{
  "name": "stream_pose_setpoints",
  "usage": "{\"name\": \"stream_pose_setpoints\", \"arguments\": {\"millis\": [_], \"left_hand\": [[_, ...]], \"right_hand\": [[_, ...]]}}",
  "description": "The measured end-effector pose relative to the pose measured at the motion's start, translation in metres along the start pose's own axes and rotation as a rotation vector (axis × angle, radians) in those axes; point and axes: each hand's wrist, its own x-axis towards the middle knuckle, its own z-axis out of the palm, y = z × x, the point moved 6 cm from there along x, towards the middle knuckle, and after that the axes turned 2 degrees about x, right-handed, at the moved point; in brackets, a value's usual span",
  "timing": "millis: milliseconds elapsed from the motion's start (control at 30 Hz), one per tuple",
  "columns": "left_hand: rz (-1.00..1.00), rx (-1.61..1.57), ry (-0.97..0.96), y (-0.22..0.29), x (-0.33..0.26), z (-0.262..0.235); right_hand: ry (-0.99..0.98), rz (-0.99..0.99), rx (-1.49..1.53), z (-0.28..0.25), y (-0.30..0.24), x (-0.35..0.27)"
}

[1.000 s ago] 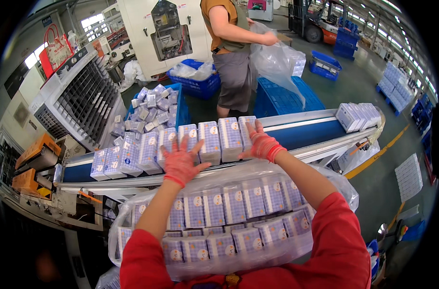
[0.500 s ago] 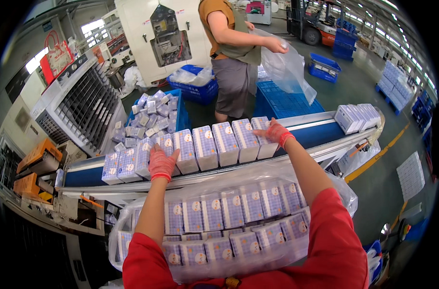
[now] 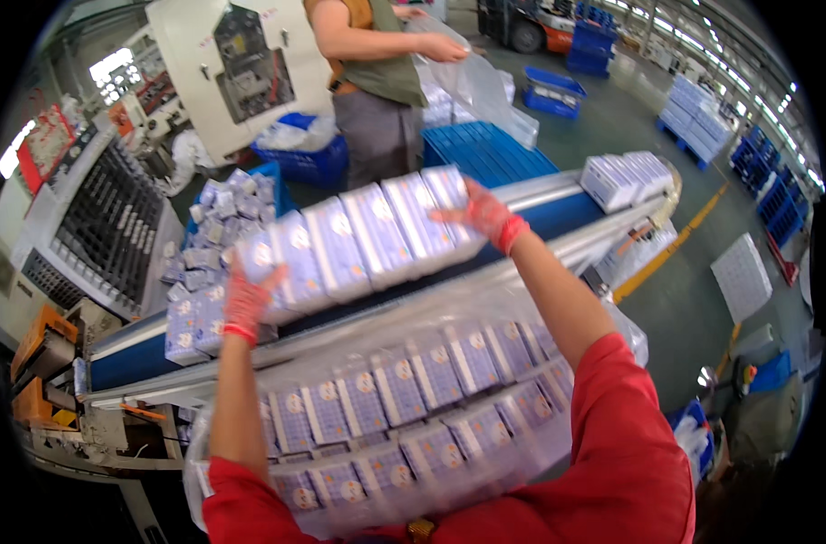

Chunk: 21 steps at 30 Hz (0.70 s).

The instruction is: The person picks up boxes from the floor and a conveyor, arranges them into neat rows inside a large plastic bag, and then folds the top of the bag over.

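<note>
The row of packs (image 3: pixel 358 240) spans the gap between left hand (image 3: pixel 247 304) and right hand (image 3: pixel 487 214), above the blue belt (image 3: pixel 558 213). Bare belt lies open rightward, up to white packs (image 3: pixel 626 177). Below, the filled clear bag (image 3: pixel 413 408) blocks downward passage.

A row of packs (image 3: pixel 358 240) sits between the hands above the conveyor belt (image 3: pixel 558 213) — a bag of packs (image 3: pixel 413 408) in front, a co-worker (image 3: pixel 376 82) behind.

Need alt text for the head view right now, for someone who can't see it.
Both gloved hands, left hand and right hand, clamp a row of wrapped packs by its ends, lifted above the blue conveyor belt. Below lies a clear bag of packs; another person stands beyond.
</note>
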Motion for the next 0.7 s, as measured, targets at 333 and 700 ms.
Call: {"name": "stream_pose_setpoints", "arguments": {"millis": [333,700], "left_hand": [[-0.048,-0.405,-0.116,0.117,-0.178,-0.095],[-0.279,-0.373,-0.473,0.037,-0.183,0.013]], "right_hand": [[-0.053,0.056,0.133,-0.006,-0.091,-0.175],[-0.37,0.492,-0.66,-0.017,0.002,-0.158]]}}
